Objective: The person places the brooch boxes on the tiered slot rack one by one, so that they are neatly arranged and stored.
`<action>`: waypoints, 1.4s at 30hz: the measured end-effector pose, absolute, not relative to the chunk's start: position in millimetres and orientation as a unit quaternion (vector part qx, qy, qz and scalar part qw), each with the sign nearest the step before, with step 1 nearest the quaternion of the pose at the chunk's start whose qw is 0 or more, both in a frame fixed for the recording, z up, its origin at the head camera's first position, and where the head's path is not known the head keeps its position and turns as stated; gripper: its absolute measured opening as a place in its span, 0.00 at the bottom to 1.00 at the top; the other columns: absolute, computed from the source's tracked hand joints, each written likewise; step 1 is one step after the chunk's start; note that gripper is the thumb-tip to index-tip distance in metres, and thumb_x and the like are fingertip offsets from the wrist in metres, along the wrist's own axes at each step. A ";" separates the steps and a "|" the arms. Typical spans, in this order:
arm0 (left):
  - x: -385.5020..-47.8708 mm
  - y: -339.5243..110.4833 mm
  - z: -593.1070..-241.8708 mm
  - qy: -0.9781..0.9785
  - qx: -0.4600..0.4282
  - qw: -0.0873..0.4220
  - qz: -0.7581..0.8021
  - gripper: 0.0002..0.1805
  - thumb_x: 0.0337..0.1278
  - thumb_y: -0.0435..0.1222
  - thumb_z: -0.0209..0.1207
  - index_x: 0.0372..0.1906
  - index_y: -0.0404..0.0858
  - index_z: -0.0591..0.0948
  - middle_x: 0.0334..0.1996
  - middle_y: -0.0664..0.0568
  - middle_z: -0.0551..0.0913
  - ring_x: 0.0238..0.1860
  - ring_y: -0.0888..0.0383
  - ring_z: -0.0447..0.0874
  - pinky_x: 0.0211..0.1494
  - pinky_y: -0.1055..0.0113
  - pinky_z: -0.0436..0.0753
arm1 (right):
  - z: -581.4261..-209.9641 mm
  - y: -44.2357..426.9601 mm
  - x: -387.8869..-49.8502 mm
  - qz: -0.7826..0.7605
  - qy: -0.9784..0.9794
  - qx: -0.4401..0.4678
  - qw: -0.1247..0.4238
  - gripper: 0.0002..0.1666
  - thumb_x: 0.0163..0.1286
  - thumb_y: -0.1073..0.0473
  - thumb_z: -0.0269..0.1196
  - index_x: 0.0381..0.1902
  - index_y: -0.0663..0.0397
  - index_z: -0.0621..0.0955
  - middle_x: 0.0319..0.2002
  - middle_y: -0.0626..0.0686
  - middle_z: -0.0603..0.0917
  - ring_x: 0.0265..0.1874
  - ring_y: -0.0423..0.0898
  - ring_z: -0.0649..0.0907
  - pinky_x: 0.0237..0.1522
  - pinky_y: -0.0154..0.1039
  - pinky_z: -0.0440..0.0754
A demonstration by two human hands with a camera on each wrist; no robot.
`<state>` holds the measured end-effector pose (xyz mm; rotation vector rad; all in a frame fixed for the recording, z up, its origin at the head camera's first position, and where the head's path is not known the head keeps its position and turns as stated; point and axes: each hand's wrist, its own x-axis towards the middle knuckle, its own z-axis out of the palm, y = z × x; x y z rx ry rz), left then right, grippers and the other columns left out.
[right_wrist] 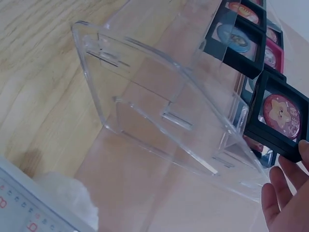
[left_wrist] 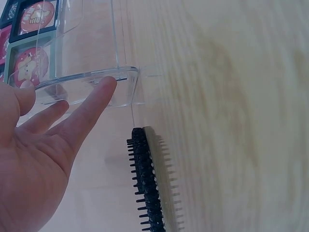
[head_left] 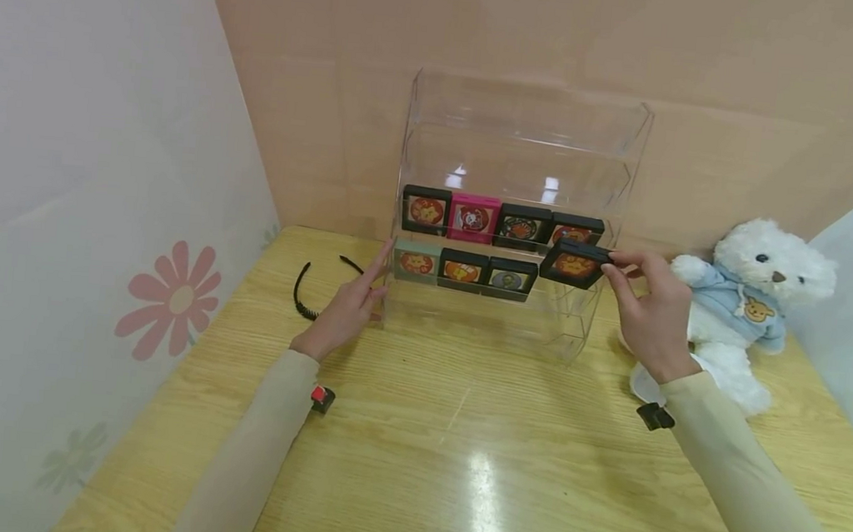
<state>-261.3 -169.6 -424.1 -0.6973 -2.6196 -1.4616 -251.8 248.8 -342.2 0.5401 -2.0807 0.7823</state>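
Note:
A clear acrylic tiered rack (head_left: 514,106) stands against the back wall, holding two rows of small square frames with round badges inside. My right hand (head_left: 656,313) pinches a black frame (head_left: 575,263) by its right edge, in front of the lower row's right end. In the right wrist view this frame (right_wrist: 280,115) is tilted and shows a red badge with a yellow star. With fingers extended, my left hand (head_left: 343,314) touches the rack's left side. A pink frame (head_left: 474,218) sits in the upper row, and a pale green frame (head_left: 417,263) begins the lower row.
A black toothed headband (head_left: 304,294) lies on the wooden table (head_left: 396,464) beside my left hand. To the right of the rack sits a white plush bear (head_left: 759,284) in a blue hoodie. A white panel with red figures (right_wrist: 34,208) shows in the right wrist view.

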 end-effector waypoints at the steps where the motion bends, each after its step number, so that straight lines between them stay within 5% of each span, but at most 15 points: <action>1: -261.5 -169.6 -424.3 -0.851 -0.226 0.031 -0.474 0.44 0.80 0.31 0.44 0.80 0.70 0.37 0.76 0.37 0.60 0.55 0.37 0.82 0.42 0.62 0.89 | -343.3 249.6 -253.0 0.312 -0.828 0.214 0.415 0.13 0.63 0.73 0.71 0.46 0.64 0.84 0.42 0.60 0.87 0.36 0.59 0.84 0.43 0.21 0.69; 11: -262.3 -170.2 -425.4 -0.850 -0.228 0.033 -0.474 0.43 0.80 0.32 0.44 0.81 0.69 0.37 0.76 0.37 0.60 0.52 0.39 0.83 0.42 0.62 0.89 | -357.5 252.8 -264.1 0.285 -0.843 0.213 0.403 0.12 0.65 0.71 0.70 0.46 0.64 0.83 0.34 0.61 0.82 0.34 0.58 0.78 0.33 0.43 0.70; 18: -262.7 -169.3 -425.4 -0.850 -0.226 0.033 -0.474 0.43 0.80 0.31 0.45 0.80 0.70 0.37 0.75 0.37 0.60 0.51 0.39 0.83 0.41 0.60 0.90 | -369.1 253.1 -265.8 0.251 -0.861 0.226 0.380 0.11 0.66 0.70 0.70 0.46 0.64 0.83 0.34 0.61 0.82 0.32 0.57 0.75 0.33 0.48 0.67; 42: -261.4 -169.2 -425.4 -0.850 -0.216 0.025 -0.479 0.45 0.80 0.30 0.45 0.79 0.73 0.37 0.76 0.41 0.61 0.58 0.38 0.80 0.42 0.62 0.89 | -382.8 254.7 -269.6 0.164 -0.846 0.279 0.424 0.15 0.61 0.67 0.72 0.45 0.66 0.83 0.30 0.61 0.85 0.28 0.58 0.73 0.31 0.54 0.61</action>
